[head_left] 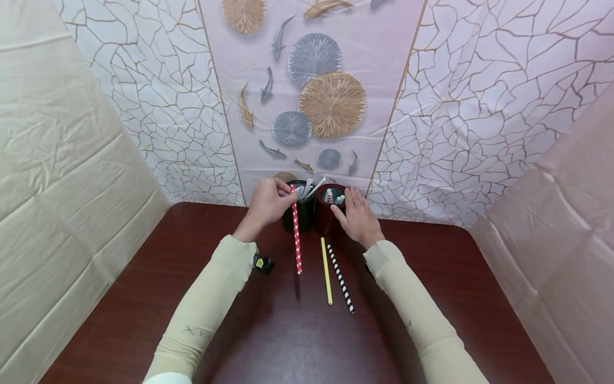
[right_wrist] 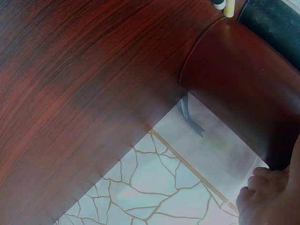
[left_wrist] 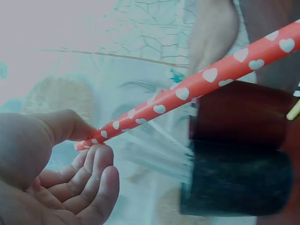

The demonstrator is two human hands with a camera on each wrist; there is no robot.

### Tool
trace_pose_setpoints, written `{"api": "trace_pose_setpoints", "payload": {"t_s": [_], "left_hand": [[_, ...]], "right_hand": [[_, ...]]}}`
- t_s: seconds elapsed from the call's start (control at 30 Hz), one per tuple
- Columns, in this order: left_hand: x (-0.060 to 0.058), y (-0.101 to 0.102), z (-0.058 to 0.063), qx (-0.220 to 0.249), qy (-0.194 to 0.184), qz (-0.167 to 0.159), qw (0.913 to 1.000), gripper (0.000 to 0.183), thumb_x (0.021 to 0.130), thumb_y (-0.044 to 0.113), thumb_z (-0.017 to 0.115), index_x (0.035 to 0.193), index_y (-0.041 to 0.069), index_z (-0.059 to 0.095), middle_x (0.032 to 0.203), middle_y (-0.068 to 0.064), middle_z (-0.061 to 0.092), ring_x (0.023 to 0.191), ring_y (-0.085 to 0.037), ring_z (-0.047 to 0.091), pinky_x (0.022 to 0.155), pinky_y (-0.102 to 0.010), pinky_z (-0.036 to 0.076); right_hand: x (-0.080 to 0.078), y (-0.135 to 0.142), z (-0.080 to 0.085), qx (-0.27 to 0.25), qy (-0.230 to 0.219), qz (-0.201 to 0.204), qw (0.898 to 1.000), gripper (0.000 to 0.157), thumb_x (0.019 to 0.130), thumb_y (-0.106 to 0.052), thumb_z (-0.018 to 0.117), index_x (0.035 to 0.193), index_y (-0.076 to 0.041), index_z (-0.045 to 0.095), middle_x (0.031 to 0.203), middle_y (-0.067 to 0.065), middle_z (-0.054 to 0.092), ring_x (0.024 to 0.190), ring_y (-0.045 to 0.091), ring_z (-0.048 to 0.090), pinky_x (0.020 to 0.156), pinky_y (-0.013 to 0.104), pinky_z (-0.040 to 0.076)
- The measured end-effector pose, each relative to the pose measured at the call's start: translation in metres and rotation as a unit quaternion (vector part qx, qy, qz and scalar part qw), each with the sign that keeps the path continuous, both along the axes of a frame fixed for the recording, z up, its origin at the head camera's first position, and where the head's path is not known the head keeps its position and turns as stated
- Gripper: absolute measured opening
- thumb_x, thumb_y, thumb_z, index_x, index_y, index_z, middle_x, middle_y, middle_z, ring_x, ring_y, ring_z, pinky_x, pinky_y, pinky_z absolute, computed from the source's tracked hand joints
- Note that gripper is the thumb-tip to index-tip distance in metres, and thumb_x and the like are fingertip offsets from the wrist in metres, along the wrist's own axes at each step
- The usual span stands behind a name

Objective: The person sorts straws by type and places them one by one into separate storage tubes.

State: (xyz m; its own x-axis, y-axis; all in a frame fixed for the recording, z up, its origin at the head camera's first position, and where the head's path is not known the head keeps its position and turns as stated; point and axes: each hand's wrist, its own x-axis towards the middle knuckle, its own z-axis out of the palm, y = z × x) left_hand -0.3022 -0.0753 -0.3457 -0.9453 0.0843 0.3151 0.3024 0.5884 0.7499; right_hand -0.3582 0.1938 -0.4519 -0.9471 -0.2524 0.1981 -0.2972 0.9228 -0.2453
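Observation:
My left hand (head_left: 272, 201) pinches a red paper straw with white hearts (head_left: 297, 234) near its upper end, between thumb and fingertips. The straw hangs down in front of a black cup (head_left: 307, 210), its lower end above the table. In the left wrist view, the straw (left_wrist: 183, 93) slants across both cups. My right hand (head_left: 360, 217) touches the right side and rim of a dark red cup (head_left: 328, 221), fingers extended and thumb spread at the front. Several straws (head_left: 330, 197) stand in the red cup; white wrapped-looking straws (head_left: 312, 188) lean in the black one.
A yellow straw (head_left: 326, 272) and a black-and-white striped straw (head_left: 341, 280) lie on the dark wooden table (head_left: 288, 341) before the cups. A patterned cloth (head_left: 331, 101) hangs right behind the cups. Beige cloth (head_left: 62, 176) flanks the table on both sides.

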Motion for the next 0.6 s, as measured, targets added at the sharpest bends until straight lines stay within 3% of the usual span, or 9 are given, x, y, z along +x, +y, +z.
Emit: {"api": "trace_pose_setpoints", "payload": {"t_s": [0.37,0.6], "left_hand": [[0.007,0.008,0.055,0.031,0.122,0.008,0.992,0.011,0.092,0.012,0.072,0.092,0.001,0.075,0.085,-0.013,0.08,0.074,-0.021,0.075,0.068,-0.024,0.056],[0.009,0.017,0.079,0.064,0.189,0.003,0.9799,0.015,0.097,0.014,0.073,0.1,-0.001,0.072,0.089,-0.014,0.078,0.078,-0.024,0.074,0.074,-0.03,0.06]], "right_hand": [[-0.002,0.0,-0.002,0.004,0.006,0.0,1.0,0.084,0.112,-0.059,0.028,0.167,0.003,0.014,0.175,0.026,0.016,0.166,0.039,0.012,0.134,0.054,0.018],[-0.001,0.0,-0.001,0.007,0.005,-0.002,1.0,0.084,0.112,-0.059,0.028,0.168,0.003,0.014,0.175,0.026,0.016,0.166,0.039,0.012,0.134,0.054,0.019]]}}
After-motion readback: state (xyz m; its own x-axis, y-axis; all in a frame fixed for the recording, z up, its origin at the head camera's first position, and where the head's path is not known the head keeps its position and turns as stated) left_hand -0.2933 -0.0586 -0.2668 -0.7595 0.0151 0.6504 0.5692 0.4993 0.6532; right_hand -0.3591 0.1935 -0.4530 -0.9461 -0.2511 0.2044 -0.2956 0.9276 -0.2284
